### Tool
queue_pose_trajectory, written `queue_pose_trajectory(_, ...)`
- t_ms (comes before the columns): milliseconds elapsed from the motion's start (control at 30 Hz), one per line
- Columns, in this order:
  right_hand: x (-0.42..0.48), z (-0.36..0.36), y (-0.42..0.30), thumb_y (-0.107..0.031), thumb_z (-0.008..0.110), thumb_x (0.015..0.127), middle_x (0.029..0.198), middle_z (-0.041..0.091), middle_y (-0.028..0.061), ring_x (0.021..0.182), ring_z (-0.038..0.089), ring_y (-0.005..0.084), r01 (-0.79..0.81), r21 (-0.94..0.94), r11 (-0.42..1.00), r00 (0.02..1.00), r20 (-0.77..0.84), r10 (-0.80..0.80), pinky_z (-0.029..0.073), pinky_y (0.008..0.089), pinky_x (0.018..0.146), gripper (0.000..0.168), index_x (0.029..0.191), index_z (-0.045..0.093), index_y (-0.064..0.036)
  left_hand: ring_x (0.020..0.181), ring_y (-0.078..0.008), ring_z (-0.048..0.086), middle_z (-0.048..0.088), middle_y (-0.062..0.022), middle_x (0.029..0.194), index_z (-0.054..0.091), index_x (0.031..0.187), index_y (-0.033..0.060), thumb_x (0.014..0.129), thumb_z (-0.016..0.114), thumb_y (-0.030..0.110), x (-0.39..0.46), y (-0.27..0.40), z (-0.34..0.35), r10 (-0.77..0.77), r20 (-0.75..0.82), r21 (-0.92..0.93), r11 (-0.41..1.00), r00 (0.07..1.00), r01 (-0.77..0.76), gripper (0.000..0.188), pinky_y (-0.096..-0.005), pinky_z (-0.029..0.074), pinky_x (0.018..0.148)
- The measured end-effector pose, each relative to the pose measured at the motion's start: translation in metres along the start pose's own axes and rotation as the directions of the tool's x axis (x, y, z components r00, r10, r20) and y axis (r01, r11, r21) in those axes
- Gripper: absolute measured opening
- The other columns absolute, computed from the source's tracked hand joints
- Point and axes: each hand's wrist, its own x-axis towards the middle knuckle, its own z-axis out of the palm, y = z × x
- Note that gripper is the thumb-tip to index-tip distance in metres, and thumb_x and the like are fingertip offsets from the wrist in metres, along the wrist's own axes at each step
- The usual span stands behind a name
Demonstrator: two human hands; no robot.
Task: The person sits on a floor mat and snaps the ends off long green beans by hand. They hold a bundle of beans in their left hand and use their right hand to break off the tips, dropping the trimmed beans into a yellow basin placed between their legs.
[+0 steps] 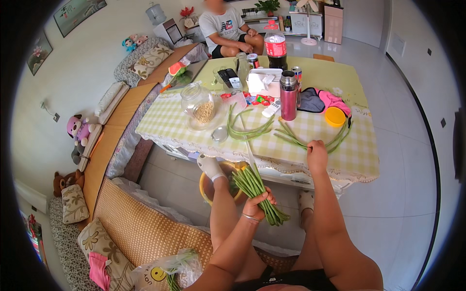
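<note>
A thick bundle of green long beans [253, 185] is gripped in my left hand [259, 203], above my lap and short of the table's edge. My right hand [316, 156] is at the near side of the table, its fingers closed on a few long beans [336, 141] that curve over the checked tablecloth. Another loose curl of long beans [251, 134] lies to the left on the cloth. A clear plastic bag [182, 267] with more long beans rests on the woven seat mat beside me. Below the table's edge stands a yellow-rimmed basin [206, 194], partly hidden by my leg.
A glass jar [196, 105] of pale kernels, a pink metal flask [288, 100], a yellow lid [335, 116], a tissue box [263, 82] and a cola bottle [275, 49] stand on the table. Another person [225, 31] sits beyond it.
</note>
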Motion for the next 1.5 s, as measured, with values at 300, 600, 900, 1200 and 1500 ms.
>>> queue_pose_trajectory(300,0.000,-0.003,-0.003,-0.004,0.059,0.080,0.089,0.057,0.0118,0.080,0.059,0.0337,-0.013,-0.035,0.999,1.000,0.028,0.014,0.049,0.0436,0.067,0.004,0.083,0.060,-0.007,0.073,-0.0233,0.055,0.056,-0.0079,0.076,0.057,0.100,0.0026,0.081,0.067,0.012,0.001,-0.003,-0.004,-0.007,-0.006,0.027,1.000,1.000,0.007,0.024,-0.0400,0.045,0.074)
queue_pose_trajectory(600,0.002,-0.009,-0.012,-0.005,0.057,0.082,0.091,0.059,0.0113,0.079,0.060,0.0340,0.021,0.015,1.000,1.000,-0.023,-0.021,0.049,0.0427,0.065,0.008,0.089,0.058,-0.008,0.073,-0.0233,0.056,0.057,-0.0083,0.075,0.057,0.098,0.0026,0.081,0.065,0.010,0.001,-0.003,-0.005,-0.027,-0.025,-0.005,1.000,0.999,0.027,0.021,-0.0401,0.046,0.074)
queue_pose_trajectory(900,0.003,-0.020,-0.019,-0.004,0.061,0.077,0.089,0.061,0.0098,0.082,0.060,0.0313,0.124,-0.050,0.991,0.985,-0.118,-0.129,0.050,0.0406,0.069,0.013,0.088,0.065,-0.008,0.074,-0.0232,0.055,0.056,-0.0076,0.077,0.056,0.100,0.0036,0.081,0.066,0.011,0.001,-0.005,-0.007,-0.033,-0.008,0.000,0.999,0.999,0.033,0.023,-0.0401,0.046,0.075)
queue_pose_trajectory(1200,-0.001,-0.018,-0.015,-0.001,0.055,0.075,0.085,0.059,0.0108,0.084,0.059,0.0311,0.063,-0.253,0.965,0.994,0.108,-0.037,0.049,0.0425,0.070,0.016,0.081,0.067,-0.009,0.074,-0.0231,0.055,0.057,-0.0075,0.077,0.056,0.100,0.0037,0.081,0.066,0.011,0.002,-0.005,-0.006,-0.032,-0.012,0.013,0.999,0.999,0.032,0.022,-0.0402,0.046,0.075)
queue_pose_trajectory(1500,0.008,-0.033,-0.027,0.005,0.057,0.079,0.093,0.058,0.0138,0.086,0.059,0.0316,0.034,0.186,0.982,0.989,-0.146,-0.007,0.048,0.0392,0.073,0.017,0.093,0.061,-0.004,0.074,-0.0231,0.055,0.057,-0.0079,0.076,0.057,0.099,0.0033,0.081,0.065,0.011,0.001,-0.004,-0.005,-0.036,-0.025,0.007,0.999,0.999,0.037,0.022,-0.0405,0.046,0.074)
